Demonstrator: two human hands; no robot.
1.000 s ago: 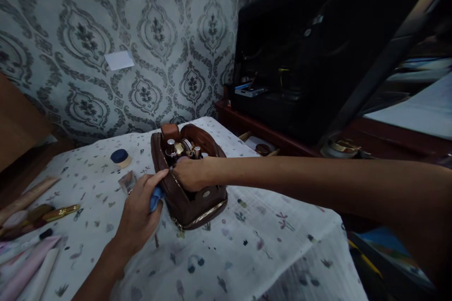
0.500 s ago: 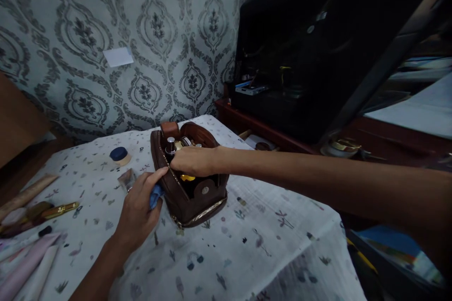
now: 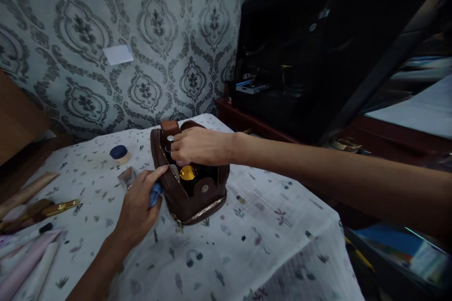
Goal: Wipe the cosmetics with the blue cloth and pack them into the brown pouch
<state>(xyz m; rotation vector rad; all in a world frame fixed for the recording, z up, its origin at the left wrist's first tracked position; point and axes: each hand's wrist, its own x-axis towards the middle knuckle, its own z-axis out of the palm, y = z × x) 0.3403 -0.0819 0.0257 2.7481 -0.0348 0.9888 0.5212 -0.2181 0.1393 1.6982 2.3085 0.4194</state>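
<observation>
A brown toiletry bag [image 3: 176, 193] stands unzipped on the patterned cloth. My right hand [image 3: 201, 146] reaches over its opening with curled fingers; what they hold, if anything, is hidden. Just below that hand a gold round lid [image 3: 187, 172] shows inside the bag, and a silver-capped bottle [image 3: 170, 139] stands by its fingertips. My left hand [image 3: 139, 207] is closed around a crumpled blue cloth [image 3: 155, 194], its index finger resting on the bag's zipped edge. Beside it lies a small clear-and-beige tube [image 3: 127, 178], partly covered by the fingers.
A jar with a dark blue lid [image 3: 119, 154] sits left of the bag. Several tubes [image 3: 31, 263] and brushes with a gold handle [image 3: 60, 208] lie at the far left. A large black screen [image 3: 300, 56] stands on a dark red cabinet [image 3: 261, 124] at the right.
My right hand has risen a little within the bag's opening, showing more of the gold lid. My left hand has stayed at the bag's edge.
</observation>
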